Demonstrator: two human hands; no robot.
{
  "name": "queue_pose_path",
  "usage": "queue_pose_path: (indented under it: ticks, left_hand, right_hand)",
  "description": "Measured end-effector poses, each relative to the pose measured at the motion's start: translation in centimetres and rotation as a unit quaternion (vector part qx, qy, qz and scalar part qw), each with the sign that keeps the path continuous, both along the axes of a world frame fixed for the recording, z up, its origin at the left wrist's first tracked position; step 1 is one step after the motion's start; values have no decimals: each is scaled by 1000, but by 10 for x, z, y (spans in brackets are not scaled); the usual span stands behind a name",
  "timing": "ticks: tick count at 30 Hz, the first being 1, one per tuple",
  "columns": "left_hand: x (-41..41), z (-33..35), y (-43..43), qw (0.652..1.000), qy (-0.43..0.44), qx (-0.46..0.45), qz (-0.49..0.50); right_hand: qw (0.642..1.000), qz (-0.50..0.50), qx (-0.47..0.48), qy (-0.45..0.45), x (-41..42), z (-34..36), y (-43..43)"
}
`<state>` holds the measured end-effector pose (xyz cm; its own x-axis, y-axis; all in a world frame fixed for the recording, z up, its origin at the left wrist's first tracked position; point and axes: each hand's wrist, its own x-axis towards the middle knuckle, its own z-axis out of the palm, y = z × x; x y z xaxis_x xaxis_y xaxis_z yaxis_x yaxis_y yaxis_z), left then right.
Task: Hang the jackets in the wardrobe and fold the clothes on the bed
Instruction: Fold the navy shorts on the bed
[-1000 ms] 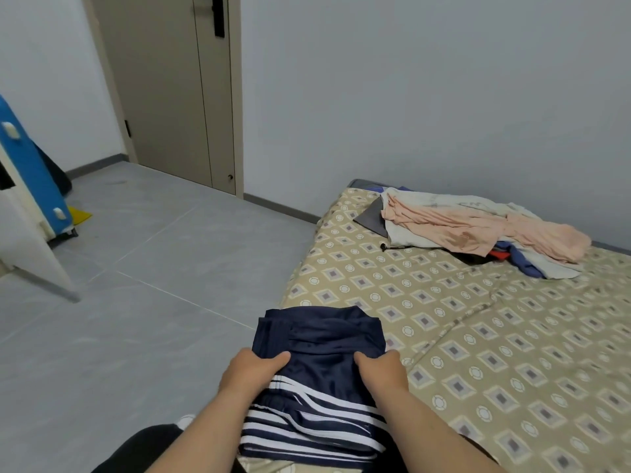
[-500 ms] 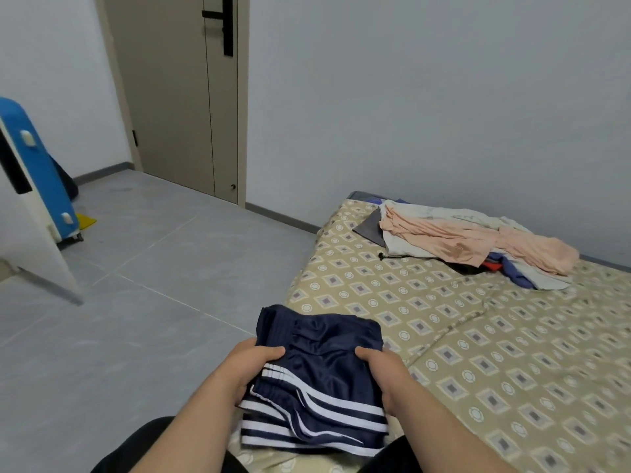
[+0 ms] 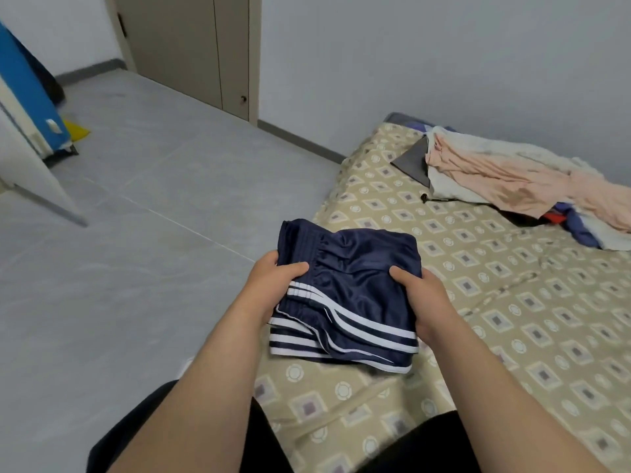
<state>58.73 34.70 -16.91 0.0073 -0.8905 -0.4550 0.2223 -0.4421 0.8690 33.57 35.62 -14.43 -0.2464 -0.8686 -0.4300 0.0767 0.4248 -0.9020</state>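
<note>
Head view: shorts [image 3: 355, 291] hide fingers of both hands [image 3: 269, 285] [image 3: 425, 297].

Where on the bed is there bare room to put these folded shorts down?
Bare sheet stretches right of the right hand, between the navy shorts and the clothes pile, and near the front edge. The far end is crowded.

Home bdrm: low bed w/ beige diamond-patterned sheet [image 3: 512, 302], heap of loose peach & white clothes [image 3: 512, 175] on it, beige panel door [image 3: 191, 46], grey tiled floor [image 3: 136, 233], plain grey walls [image 3: 444, 46].
</note>
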Motion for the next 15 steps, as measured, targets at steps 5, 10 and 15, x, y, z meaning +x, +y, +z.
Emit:
queue_pose_path:
  ticks: [5,10,15]
  left_hand:
    - [1,-10,-25,1000,17,22,-14]
    - [1,-12,-50,1000,17,21,7]
    - [4,-15,-72,996,53,70,23]
  right_hand:
    - [1000,-10,8,14,6,-20,-33]
    - [1000,7,3,-29,7,-21,-66]
    - [996,46,-8,-72,7,-13,-90]
